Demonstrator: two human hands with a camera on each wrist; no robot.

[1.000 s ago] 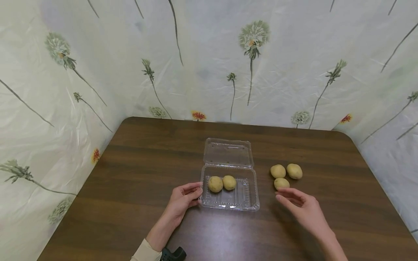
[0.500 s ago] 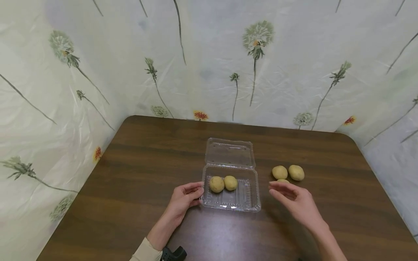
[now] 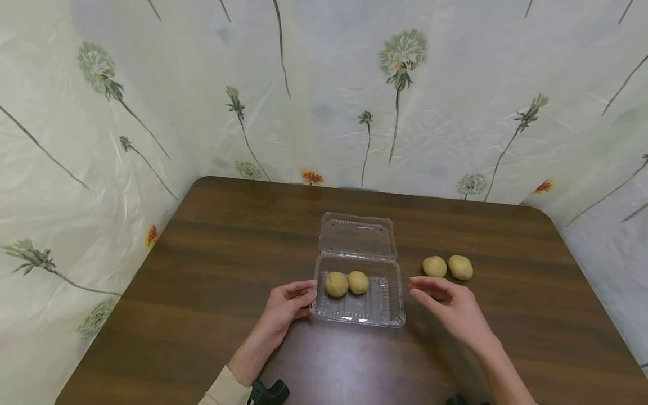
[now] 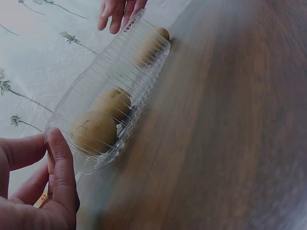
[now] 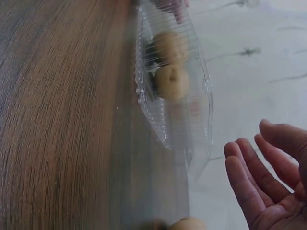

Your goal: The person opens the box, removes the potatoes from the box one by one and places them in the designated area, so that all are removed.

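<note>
A clear plastic container (image 3: 381,301) rests on a dark wood-grained table (image 3: 243,242), in front of the person, its lid (image 3: 356,235) laid back on the far side. Within the tray, toward its left wall, sit a larger potato (image 3: 336,284) and a smaller potato (image 3: 358,282), side by side and touching; the right part of the ribbed floor is bare. The left hand (image 3: 288,308) grips the left rim of the tray, the thumb and fingers closed on the thin plastic edge, as the left wrist view shows at close range. The right hand (image 3: 453,312) hovers just beside the right wall, apart from it; its fingers are gently bent, the thumb stands away from them, and nothing lies in its grasp. Beyond the right hand, to the right of the container, a rounder loose potato (image 3: 434,266) and an oval loose potato (image 3: 460,267) lie on the table close together. A pale sleeve (image 3: 226,387) covers the left forearm, with a black device (image 3: 270,392) at the wrist. Behind the table hangs a pale, glossy sheet (image 3: 324,73) printed with dandelions and small orange-red flowers.
</note>
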